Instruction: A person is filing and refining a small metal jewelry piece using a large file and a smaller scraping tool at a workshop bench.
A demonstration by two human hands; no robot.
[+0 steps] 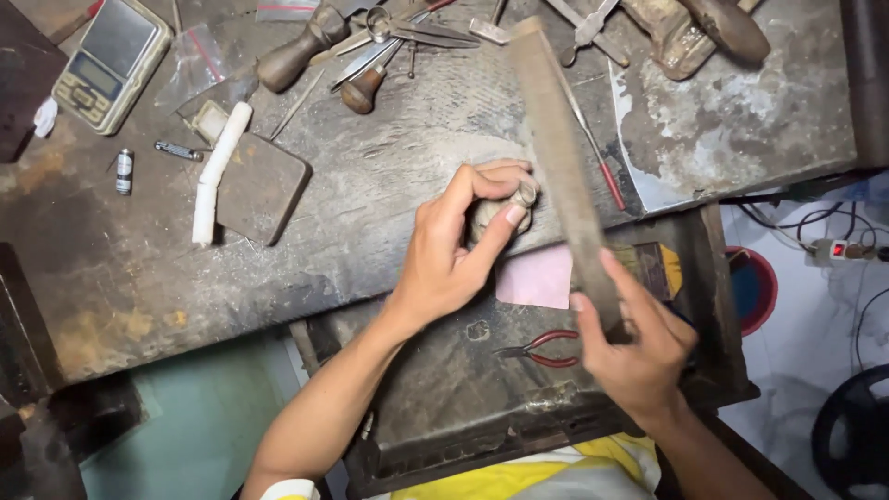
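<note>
The left hand (454, 250) pinches a small metal ring (525, 195) between thumb and fingertips, braced against what looks like a wooden peg at the workbench (139, 268) edge (the view there is too cramped to be sure); the right hand (634, 338) is wrapped closed around the lower end of a long flat file (560, 167), whose face lies against the ring; red-handled pliers (546, 349) lie in the open drawer (444, 389) below, beside a pink paper (537, 278). The likely risk: the file skating off the ring onto the thumb just beside it, or the ring slipping from so small a pinch into the drawer.
</note>
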